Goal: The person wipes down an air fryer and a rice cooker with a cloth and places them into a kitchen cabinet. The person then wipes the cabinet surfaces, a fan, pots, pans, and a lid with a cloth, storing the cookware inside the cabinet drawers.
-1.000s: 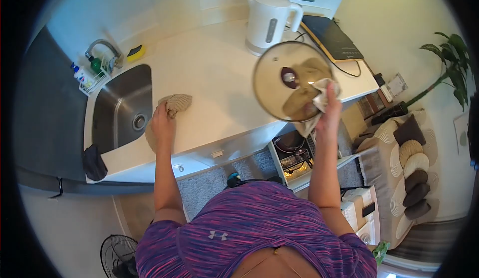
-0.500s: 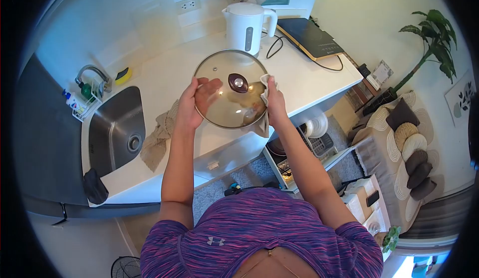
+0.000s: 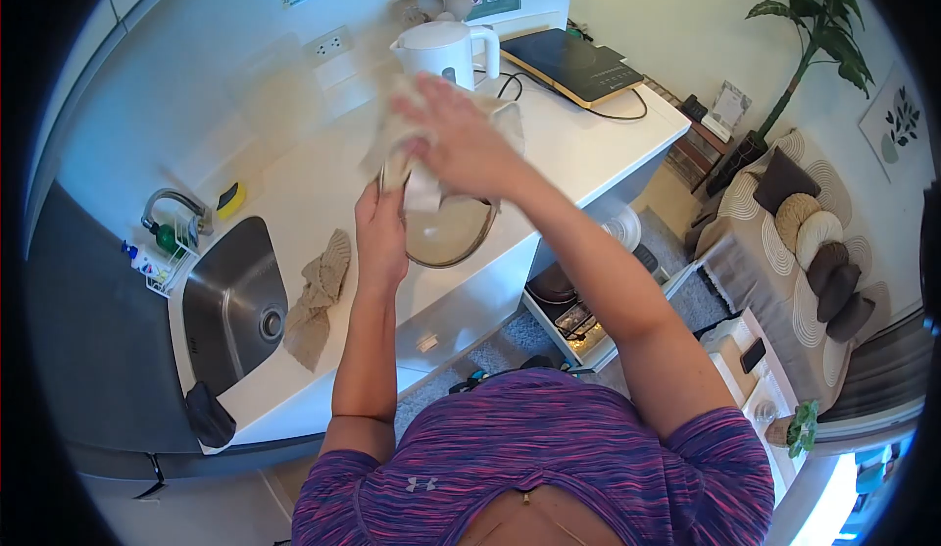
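A round glass lid with a metal rim is held up over the counter, its upper part covered by a light cloth. My left hand is closed on the lid's left edge. Blurred by motion, my right hand is on the cloth, over the lid's upper side, and has hold of it. The lid's knob is hidden. Behind the hands stands a white electric kettle.
A crumpled beige towel lies by the steel sink. A black induction cooker with a cord sits at the counter's far right. Below, a drawer stands open with dishes inside. A yellow sponge is near the faucet.
My right hand has left the lid's right edge and moved up and left across it with the cloth. The lid has tilted, and its knob is now covered.
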Available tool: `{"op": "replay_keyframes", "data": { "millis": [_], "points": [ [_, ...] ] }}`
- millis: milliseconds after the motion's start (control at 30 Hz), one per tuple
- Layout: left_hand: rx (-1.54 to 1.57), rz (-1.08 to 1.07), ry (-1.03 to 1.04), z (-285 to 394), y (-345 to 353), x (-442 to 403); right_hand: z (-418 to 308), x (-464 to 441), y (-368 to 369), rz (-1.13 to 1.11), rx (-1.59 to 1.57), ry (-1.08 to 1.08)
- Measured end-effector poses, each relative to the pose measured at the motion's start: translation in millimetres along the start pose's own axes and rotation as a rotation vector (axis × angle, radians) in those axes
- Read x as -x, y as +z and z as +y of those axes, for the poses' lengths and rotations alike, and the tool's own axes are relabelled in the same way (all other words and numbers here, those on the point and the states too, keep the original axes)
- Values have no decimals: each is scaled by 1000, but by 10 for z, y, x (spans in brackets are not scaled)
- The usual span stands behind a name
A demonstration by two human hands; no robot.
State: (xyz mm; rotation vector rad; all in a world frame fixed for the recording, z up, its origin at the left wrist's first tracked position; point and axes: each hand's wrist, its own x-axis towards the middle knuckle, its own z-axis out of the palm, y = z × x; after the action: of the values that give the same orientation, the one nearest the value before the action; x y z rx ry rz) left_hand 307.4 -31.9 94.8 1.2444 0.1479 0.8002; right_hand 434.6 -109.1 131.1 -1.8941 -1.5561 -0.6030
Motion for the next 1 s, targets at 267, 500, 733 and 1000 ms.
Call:
{"op": "replay_keyframes", "data": {
  "millis": [267,500,733,1000],
  "points": [
    [231,50,55,-24,55,-172,86,1086,619,190,-860,532],
    [122,92,-66,-147,374,-33,-333,786,231,195,-147,79],
    [310,71,-58,-325,365,35,-305,732,142,294,-125,40],
    [448,-71,-122,-297,102,31,522,1649,233,192,-157,191]
  ]
}}
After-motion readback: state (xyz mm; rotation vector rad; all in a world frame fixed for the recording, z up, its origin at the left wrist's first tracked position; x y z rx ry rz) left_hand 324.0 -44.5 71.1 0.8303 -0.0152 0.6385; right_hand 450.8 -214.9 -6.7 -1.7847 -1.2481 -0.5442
